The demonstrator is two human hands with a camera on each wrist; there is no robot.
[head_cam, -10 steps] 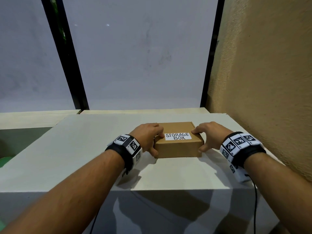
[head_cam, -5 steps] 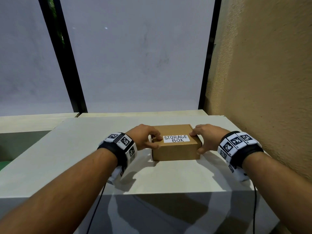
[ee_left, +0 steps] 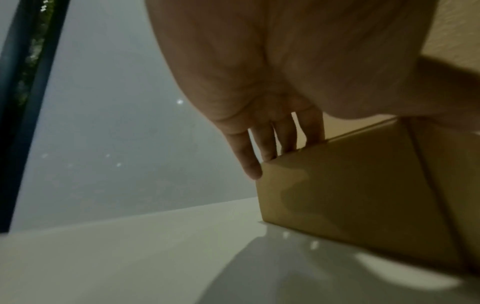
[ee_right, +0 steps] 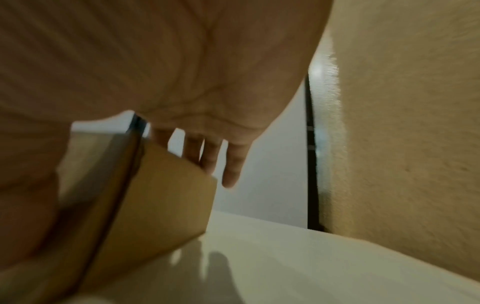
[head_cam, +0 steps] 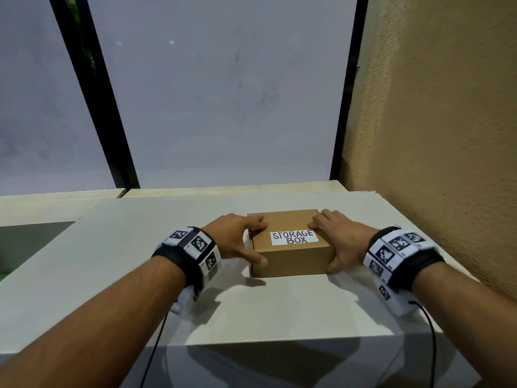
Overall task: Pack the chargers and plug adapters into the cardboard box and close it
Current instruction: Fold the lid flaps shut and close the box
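Observation:
A small cardboard box (head_cam: 291,259) with a white "STORAGE BOX" label (head_cam: 294,237) stands with its lid down on the pale table (head_cam: 134,261). My left hand (head_cam: 237,239) lies against its left side, fingers (ee_left: 262,148) stretched onto the lid's edge and thumb at the front corner. On the other side my right hand (head_cam: 344,242) mirrors it, its fingers (ee_right: 233,164) straight over the lid and the thumb low at the front right corner. The box (ee_left: 350,185) (ee_right: 166,195) sits flat on the table. No charger or adapter shows anywhere.
A rough tan wall (head_cam: 447,135) runs close along the table's right side. Frosted window panes with black frames (head_cam: 341,107) stand behind. The table's front edge (head_cam: 279,341) lies near me, and a lower surface (head_cam: 33,242) sits off to the left.
The fingers of both hands have stretched out flatter over the lid. The box stays in about the same spot on the table.

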